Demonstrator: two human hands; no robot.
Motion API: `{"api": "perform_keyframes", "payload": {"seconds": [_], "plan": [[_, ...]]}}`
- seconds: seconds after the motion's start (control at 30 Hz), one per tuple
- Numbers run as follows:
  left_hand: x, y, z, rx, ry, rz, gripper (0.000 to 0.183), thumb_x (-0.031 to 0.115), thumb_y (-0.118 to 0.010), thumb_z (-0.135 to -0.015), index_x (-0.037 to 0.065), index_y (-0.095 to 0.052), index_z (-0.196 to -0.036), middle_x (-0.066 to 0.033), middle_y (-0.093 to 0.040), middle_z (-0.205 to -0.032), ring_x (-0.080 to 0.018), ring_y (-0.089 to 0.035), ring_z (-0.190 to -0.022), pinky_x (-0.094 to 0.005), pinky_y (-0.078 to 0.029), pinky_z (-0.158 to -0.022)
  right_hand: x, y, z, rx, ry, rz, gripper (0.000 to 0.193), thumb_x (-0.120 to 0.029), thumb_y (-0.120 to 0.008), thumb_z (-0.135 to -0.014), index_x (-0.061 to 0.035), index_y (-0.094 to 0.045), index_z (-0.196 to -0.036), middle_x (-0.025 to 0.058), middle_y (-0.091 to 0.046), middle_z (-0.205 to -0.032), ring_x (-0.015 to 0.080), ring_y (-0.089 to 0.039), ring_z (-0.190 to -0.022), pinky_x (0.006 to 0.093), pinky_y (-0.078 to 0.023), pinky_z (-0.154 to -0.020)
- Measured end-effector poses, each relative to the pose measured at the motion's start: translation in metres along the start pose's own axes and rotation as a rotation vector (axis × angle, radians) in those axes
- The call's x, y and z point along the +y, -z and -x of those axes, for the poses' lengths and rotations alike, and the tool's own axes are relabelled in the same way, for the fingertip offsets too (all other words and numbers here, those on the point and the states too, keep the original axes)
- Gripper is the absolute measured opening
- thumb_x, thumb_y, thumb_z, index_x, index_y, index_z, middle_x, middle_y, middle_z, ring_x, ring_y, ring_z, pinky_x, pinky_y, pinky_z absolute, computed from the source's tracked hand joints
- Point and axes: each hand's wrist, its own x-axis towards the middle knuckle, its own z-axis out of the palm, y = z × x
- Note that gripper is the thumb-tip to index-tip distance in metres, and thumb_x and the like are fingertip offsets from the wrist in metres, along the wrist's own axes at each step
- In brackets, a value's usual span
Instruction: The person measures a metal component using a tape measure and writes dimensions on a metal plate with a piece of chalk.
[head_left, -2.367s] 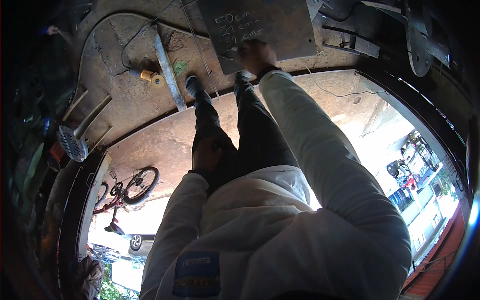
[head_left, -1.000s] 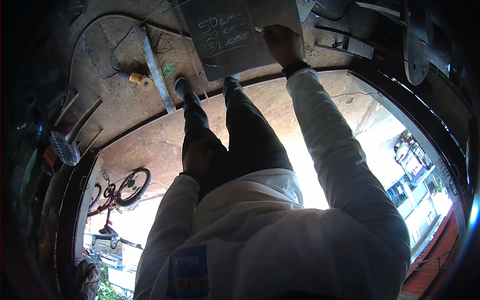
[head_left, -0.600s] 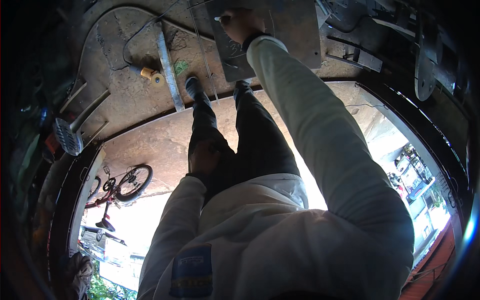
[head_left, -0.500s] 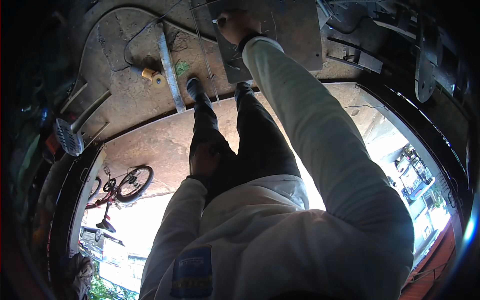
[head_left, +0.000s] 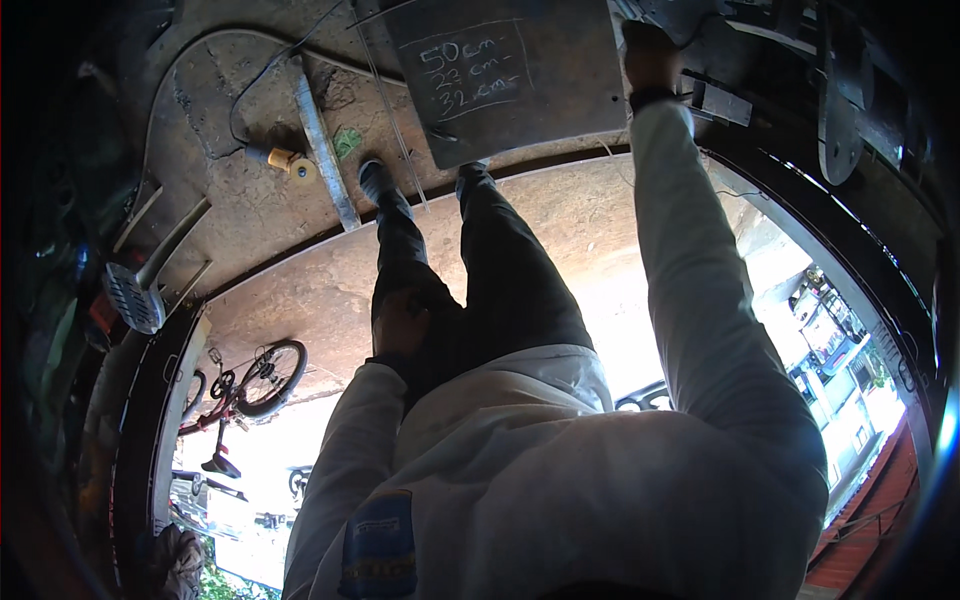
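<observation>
A dark flat metal plate (head_left: 570, 90) lies in front of me at the top of the view, with lines of handwritten chalk marks inside a drawn frame. My right hand (head_left: 650, 58) is at the plate's right edge, beside thin metal pieces (head_left: 632, 12). Its fingers are in shadow, and whether they hold anything does not show. Against my left thigh rests my left hand (head_left: 402, 318), its fingers too dark to make out. A short thin dark piece (head_left: 445, 135) lies near the plate's lower left corner.
An angle grinder with a yellow head (head_left: 285, 160) lies on the floor left of a metal bar (head_left: 325, 140). A cable (head_left: 215, 35) curves behind them. Thin rods (head_left: 395, 105) lie by the plate's left side. Scrap metal (head_left: 720, 100) is at right; a bicycle (head_left: 240, 390) stands left.
My right hand has moved right, off the plate's upper part to beyond its right edge, uncovering the chalk writing. The white stick it held no longer shows. My left hand stays on the thigh.
</observation>
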Motion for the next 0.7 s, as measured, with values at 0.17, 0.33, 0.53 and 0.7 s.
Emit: {"api": "perform_keyframes", "payload": {"seconds": [0.17, 0.33, 0.53, 0.7], "plan": [[0.015, 0.013, -0.004, -0.023, -0.056, 0.001, 0.050, 0.022, -0.067, -0.076, 0.008, -0.059, -0.123, -0.0175, -0.057, -0.124, -0.0351, -0.055, -0.116, -0.0433, -0.045, -0.098, 0.004, 0.030, 0.119, 0.077, -0.046, -0.308, 0.014, -0.020, -0.054, -0.086, -0.0161, -0.067, -0.092, 0.0058, -0.066, -0.086, 0.0264, -0.065, -0.080, 0.0404, -0.053, -0.067], [0.017, 0.043, -0.012, 0.055, -0.166, -0.117, 0.046, 0.024, -0.067, -0.075, 0.005, -0.063, -0.116, -0.0212, -0.064, -0.110, -0.0352, -0.060, -0.107, -0.0425, -0.049, -0.090, -0.035, 0.054, 0.308, -0.461, -0.385, -0.544, 0.029, -0.030, -0.050, -0.094, -0.0099, -0.068, -0.087, 0.0164, -0.067, -0.089, 0.0374, -0.064, -0.082, 0.0494, -0.051, -0.071], [-0.009, 0.102, 0.017, 0.067, -0.060, -0.232, 0.043, 0.024, -0.068, -0.076, 0.003, -0.063, -0.112, -0.0208, -0.068, -0.093, -0.0352, -0.064, -0.094, -0.0443, -0.051, -0.083, -0.075, 0.105, 0.389, -0.948, -0.594, -0.712, 0.026, -0.029, -0.050, -0.091, -0.0127, -0.070, -0.092, 0.0144, -0.068, -0.096, 0.0326, -0.065, -0.093, 0.0460, -0.053, -0.077], [-0.061, 0.099, 0.030, 0.112, -0.106, -0.396, 0.043, 0.020, -0.069, -0.072, 0.002, -0.064, -0.111, -0.0182, -0.070, -0.088, -0.0326, -0.066, -0.088, -0.0417, -0.053, -0.082, -0.077, 0.065, 0.324, -0.769, -0.185, -0.533, 0.026, -0.030, -0.052, -0.093, -0.0112, -0.069, -0.095, 0.0115, -0.068, -0.101, 0.0325, -0.064, -0.093, 0.0456, -0.051, -0.077]]}}
